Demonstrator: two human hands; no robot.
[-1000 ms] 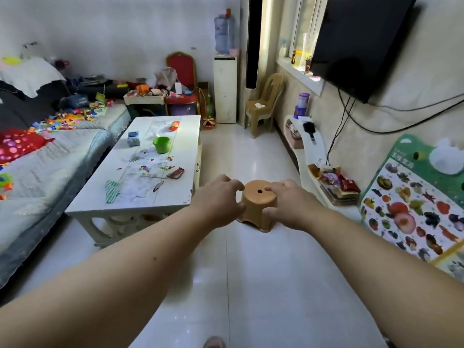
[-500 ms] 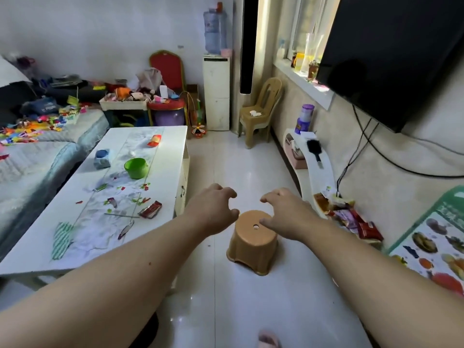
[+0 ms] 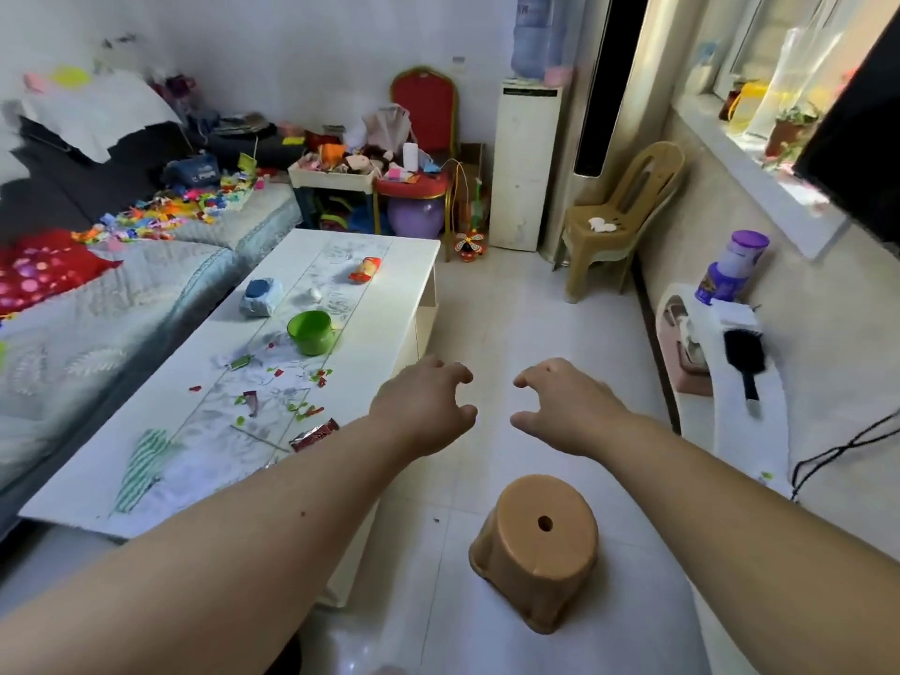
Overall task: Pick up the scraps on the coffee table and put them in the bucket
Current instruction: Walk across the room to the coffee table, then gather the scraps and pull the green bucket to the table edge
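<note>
The white coffee table (image 3: 160,382) stretches along my left. Small red and green paper scraps (image 3: 302,409) lie scattered over its middle, with a red wrapper (image 3: 314,435) near the front and another red wrapper (image 3: 364,269) farther back. A small green bucket (image 3: 309,332) stands upright among them. My left hand (image 3: 422,410) hovers over the floor just past the table's right edge, fingers spread and holding nothing. My right hand (image 3: 567,406) is beside it, also spread and holding nothing.
A brown plastic stool (image 3: 535,543) stands on the tiled floor below my hands. A grey sofa (image 3: 87,314) with toys runs left of the table. A blue-and-white lump (image 3: 260,295) sits on the table. A tan chair (image 3: 618,221) and a low white shelf (image 3: 759,431) line the right wall.
Both hands let go of the brown stool, which now stands on the floor below them. My view has moved closer to the coffee table.
</note>
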